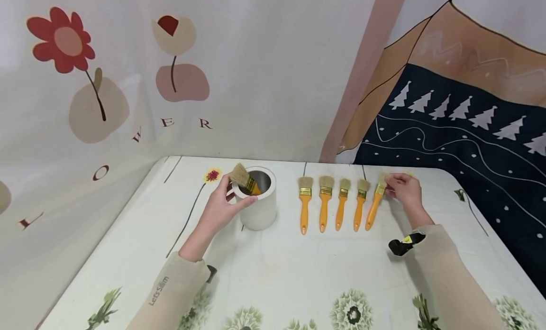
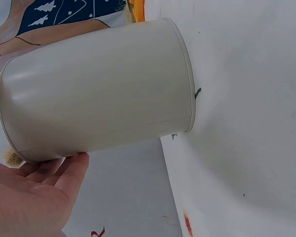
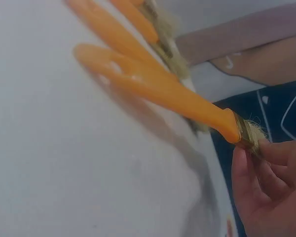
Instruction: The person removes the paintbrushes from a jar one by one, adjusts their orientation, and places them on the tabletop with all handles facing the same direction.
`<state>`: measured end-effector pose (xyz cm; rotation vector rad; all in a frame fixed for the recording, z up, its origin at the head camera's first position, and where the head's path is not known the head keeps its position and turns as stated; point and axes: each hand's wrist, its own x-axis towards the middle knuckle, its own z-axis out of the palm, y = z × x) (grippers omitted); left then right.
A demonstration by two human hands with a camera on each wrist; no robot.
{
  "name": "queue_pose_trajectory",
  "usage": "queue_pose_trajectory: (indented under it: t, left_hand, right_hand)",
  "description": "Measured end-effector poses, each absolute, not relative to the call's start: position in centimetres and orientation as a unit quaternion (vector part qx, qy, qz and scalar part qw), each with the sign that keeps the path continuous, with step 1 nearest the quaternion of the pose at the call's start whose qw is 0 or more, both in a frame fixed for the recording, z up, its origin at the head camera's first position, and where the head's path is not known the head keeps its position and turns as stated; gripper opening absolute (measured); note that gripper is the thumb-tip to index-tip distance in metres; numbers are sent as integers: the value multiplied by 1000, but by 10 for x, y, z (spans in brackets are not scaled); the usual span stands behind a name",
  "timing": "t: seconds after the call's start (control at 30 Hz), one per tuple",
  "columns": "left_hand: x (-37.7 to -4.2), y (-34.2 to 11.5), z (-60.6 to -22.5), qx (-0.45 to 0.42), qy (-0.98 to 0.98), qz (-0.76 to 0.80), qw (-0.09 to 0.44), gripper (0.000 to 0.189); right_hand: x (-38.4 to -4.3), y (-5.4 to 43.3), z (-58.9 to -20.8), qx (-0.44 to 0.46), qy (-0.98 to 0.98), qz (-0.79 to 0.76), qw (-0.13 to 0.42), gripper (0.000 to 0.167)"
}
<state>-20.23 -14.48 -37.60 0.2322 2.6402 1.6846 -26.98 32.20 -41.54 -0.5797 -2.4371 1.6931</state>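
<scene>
A white cylindrical can (image 1: 258, 216) stands on the table, with my left hand (image 1: 218, 210) holding it near its rim. The thumb lies across the near rim and the fingers press the left side, as the left wrist view (image 2: 98, 91) also shows. A paintbrush (image 1: 241, 176) leans inside the can, bristles up over the rim, its lower handle hidden. At the right end of a row, my right hand (image 1: 406, 190) pinches another paintbrush (image 1: 374, 207) by its bristle end near the metal band. In the right wrist view that brush's orange handle (image 3: 153, 89) points away from the fingers.
Several more orange-handled paintbrushes (image 1: 324, 209) lie side by side between the can and my right hand, bristles toward the back. The table (image 1: 290, 268) wears a white floral cloth. Printed fabric (image 1: 273, 74) hangs behind it.
</scene>
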Motion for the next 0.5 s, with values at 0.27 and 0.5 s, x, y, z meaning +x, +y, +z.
queue_pose_trajectory:
  t: [0.27,0.5]
  left_hand:
    - [-202,-145,-375,76,842,534,-4,80]
    - [-202,-144,-376,74,840,538,-3,79]
  right_hand:
    - [-275,324,-428,-225,-834,503,26,40]
    - [-279,326,-434,-216,-858,466,4,40]
